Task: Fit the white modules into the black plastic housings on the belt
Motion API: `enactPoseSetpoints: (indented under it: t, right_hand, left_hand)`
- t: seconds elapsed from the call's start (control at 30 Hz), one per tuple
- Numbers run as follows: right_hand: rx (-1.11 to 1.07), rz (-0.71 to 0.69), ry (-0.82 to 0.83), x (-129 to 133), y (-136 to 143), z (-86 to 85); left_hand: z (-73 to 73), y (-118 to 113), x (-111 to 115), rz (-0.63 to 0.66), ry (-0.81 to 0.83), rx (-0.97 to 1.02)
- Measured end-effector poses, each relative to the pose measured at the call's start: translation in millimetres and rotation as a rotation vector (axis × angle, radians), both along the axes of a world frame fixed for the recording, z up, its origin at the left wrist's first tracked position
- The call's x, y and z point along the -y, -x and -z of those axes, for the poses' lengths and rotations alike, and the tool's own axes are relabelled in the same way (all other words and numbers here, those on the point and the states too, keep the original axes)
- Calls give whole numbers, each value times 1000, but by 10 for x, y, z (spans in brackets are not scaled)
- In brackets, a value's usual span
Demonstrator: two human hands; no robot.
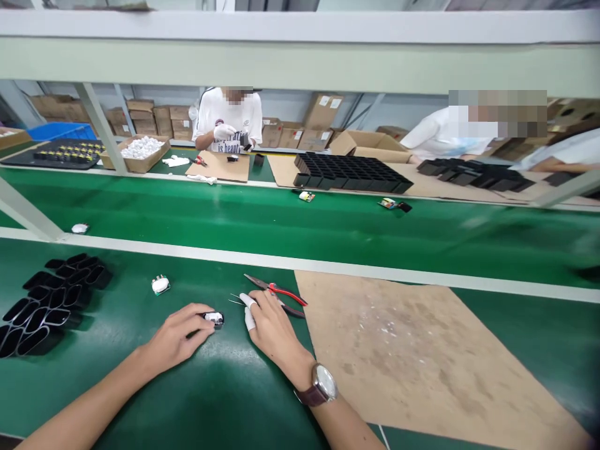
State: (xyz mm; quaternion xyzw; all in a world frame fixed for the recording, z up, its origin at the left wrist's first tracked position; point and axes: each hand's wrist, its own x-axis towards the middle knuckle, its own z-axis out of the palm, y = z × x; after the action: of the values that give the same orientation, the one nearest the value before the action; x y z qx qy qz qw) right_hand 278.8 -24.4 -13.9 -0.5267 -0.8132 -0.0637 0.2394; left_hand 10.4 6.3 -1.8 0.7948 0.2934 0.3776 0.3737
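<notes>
My left hand (184, 334) is closed on a small black oval housing (215, 319), thumb and fingers at its side. White material shows in the open top of the housing. My right hand (275, 331) wears white finger cots on two fingers and is closed on tweezers (235, 299), whose two thin metal tips point left, apart from each other. Beside and partly behind the right hand lie needle-nose pliers (285, 294) with red and black handles. A small circuit board with a white top (160, 285) lies on the green bench beyond my left hand.
Several black oval housings (60, 297) stand at left. A stained cardboard sheet (398, 350) covers the bench at right. Past a pale rail (262, 257), a green belt (225, 219) carries several small boards. Co-workers (229, 122) sit opposite, near a block of black housings (351, 172).
</notes>
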Motion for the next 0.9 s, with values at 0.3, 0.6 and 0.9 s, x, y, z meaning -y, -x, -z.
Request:
enactPoseSetpoints:
  t: [0.3,0.6,0.9]
  right_hand:
    - [118,68,-30,-14,2,80]
    - [123,152,-88,-47,18,155]
    - [145,169,-230,-71,-59,266]
  left_hand:
    - [-161,-29,-172,-261,991,549]
    - [-182,-89,-611,-277,172,-81]
    - [-414,289,-2005,-647,-219,-337]
